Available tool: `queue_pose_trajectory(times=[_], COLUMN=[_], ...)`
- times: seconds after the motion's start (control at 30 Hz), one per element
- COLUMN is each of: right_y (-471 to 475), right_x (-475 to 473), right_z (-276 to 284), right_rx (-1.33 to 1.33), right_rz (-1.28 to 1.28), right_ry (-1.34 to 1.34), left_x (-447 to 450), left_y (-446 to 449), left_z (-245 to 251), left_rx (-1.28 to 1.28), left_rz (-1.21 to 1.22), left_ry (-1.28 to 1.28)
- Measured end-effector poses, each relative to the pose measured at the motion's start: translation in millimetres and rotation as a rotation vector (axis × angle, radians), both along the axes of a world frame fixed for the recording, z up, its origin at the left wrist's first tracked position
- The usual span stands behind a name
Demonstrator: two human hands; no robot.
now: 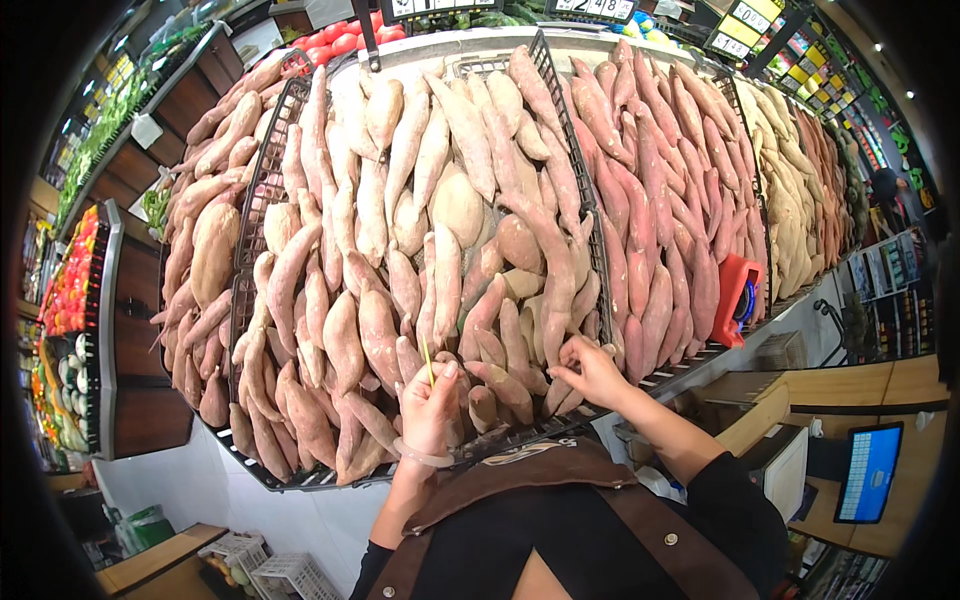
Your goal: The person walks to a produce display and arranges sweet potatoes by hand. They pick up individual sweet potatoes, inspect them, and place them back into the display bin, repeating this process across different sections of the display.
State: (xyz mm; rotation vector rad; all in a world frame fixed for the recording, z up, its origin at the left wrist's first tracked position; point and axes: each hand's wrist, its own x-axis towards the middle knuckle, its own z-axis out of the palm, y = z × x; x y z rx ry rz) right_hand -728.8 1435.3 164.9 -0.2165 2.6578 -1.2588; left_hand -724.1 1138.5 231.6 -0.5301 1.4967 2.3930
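Observation:
My left hand point(430, 401) pinches a thin yellow-green strip point(427, 361) between thumb and finger, its tip pointing up. A pale bangle point(422, 454) circles that wrist. Below and around the hand lie pinkish-tan sweet potatoes point(341, 341), heaped in a black plastic crate point(259, 180). My right hand point(592, 371) is at the crate's front right, fingers curled together beside the lower end of a long, bent sweet potato point(559, 281). Whether it touches that sweet potato or pinches something small cannot be made out.
Redder sweet potatoes point(652, 187) fill the section to the right, with a red plastic holder point(739, 300) at its front edge. Pale roots point(787, 187) lie beyond. Tomatoes point(334, 45) and price signs point(592, 7) stand behind. A counter with a monitor point(868, 472) is at lower right.

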Motion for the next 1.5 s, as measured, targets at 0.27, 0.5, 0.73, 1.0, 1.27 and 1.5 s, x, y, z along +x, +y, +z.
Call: queue_pose_trajectory(times=[0.27,0.5,0.73,1.0,1.27,1.5], right_y=[31,19,-23,-42,-118,-80], right_x=[-57,-271,-416,-468,-450,-438], right_z=[70,119,123,162,123,183], right_rx=[0.334,0.422,0.804,0.842,0.445,-0.168], right_rz=[0.033,-0.034,-0.042,-0.008,0.074,0.009], right_ry=[0.267,0.99,0.986,1.02,0.542,0.524], left_x=[-10,-22,-32,-46,-55,-49], left_y=[-4,7,3,-11,-3,-11], left_z=[1,15,17,6,2,2], left_rx=[-0.003,0.076,0.015,0.036,0.118,0.112], left_rz=[-0.025,-0.081,0.017,0.072,0.059,0.1], left_ry=[0.003,0.045,-0.014,-0.029,-0.049,-0.031])
